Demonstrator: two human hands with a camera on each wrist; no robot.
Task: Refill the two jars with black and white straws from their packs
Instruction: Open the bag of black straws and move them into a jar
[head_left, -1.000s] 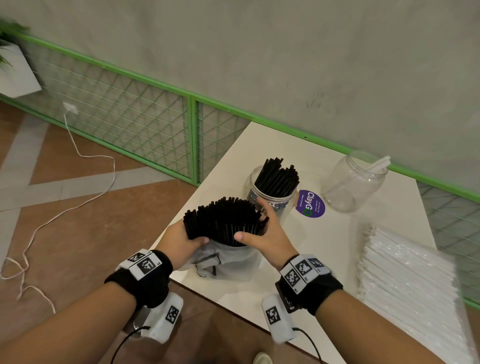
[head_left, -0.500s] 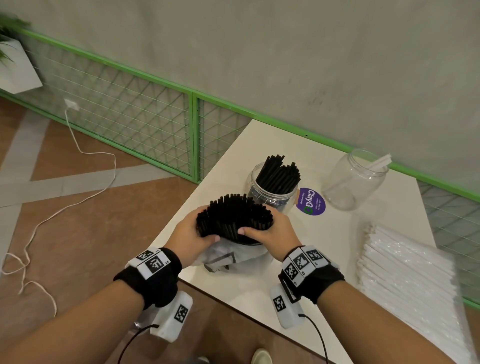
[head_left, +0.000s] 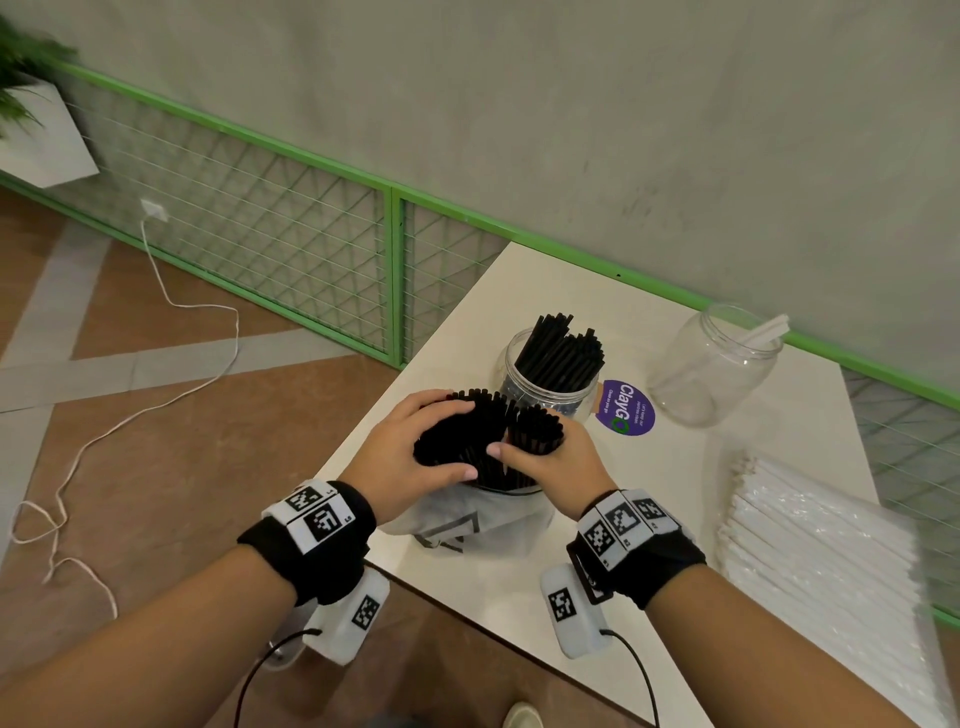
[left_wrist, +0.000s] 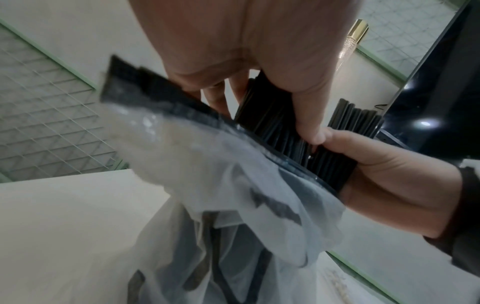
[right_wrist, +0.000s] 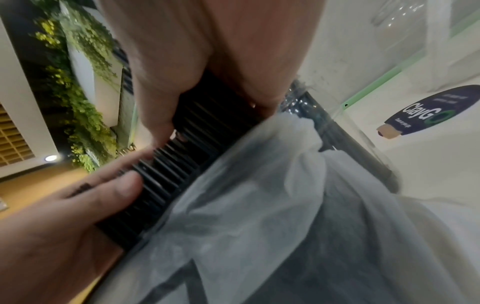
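A pack of black straws (head_left: 467, 447) stands upright in its crumpled clear bag (head_left: 467, 525) at the table's near left edge. My left hand (head_left: 410, 457) curls round the left part of the bundle, and my right hand (head_left: 540, 457) grips a smaller clump split off on the right. The wrist views show the straws (left_wrist: 270, 121) (right_wrist: 182, 164) held between both hands above the bag (left_wrist: 221, 185) (right_wrist: 259, 174). Just behind stands a clear jar (head_left: 550, 384) partly filled with black straws. Farther right a second clear jar (head_left: 711, 364) holds one or two white straws.
A pack of white straws (head_left: 826, 561) lies along the table's right side. A purple round sticker (head_left: 626, 410) sits on the white table (head_left: 649, 493) between the jars. Green wire fencing (head_left: 291, 244) runs behind, and a white cable (head_left: 156, 364) trails over the floor at left.
Both hands have closed in over the straw tops. The bundle, fanned wide a second ago, is now gathered, and a gap has opened between a right-hand clump and the rest.
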